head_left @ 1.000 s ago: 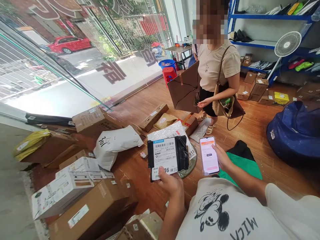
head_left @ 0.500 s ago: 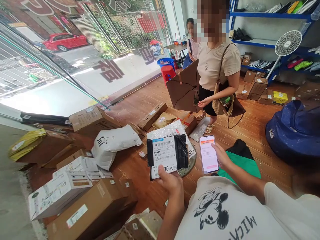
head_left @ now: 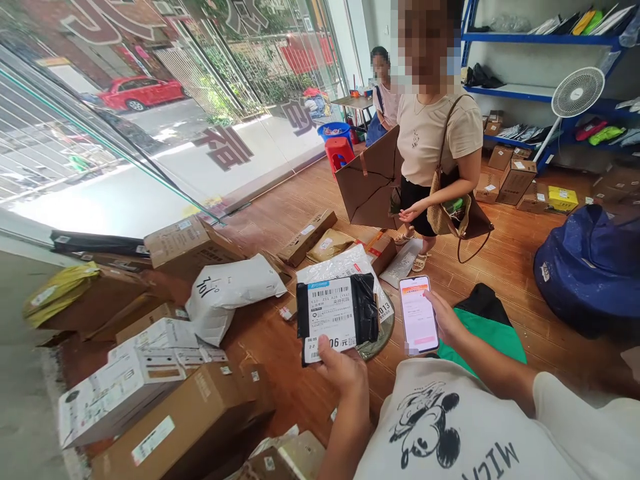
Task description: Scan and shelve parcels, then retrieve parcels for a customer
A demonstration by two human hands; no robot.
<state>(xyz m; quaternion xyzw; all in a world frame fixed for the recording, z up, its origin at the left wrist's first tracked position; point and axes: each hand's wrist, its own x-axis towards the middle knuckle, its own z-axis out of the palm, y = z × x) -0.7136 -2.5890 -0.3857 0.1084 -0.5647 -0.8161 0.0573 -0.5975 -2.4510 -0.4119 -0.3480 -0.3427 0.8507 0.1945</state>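
My left hand is closed on a flat black parcel, with the thumb over its front. A large white shipping label with barcodes covers much of that side and faces up at me. To the right, my right hand grips a smartphone from its right edge. The phone's screen is lit, with an orange and pink page, and its thumb lies near the upper right of the screen. Parcel and phone are apart, both held above the floor. The fingers behind each are mostly hidden.
A person stands ahead with a large cardboard sheet and a woven bag. Cardboard boxes and a white bag crowd the floor at left. A blue sack, fan and shelves are at right.
The view has shifted slightly, so the surroundings sit a little lower and further right. Both hands keep hold of the parcel and the smartphone.
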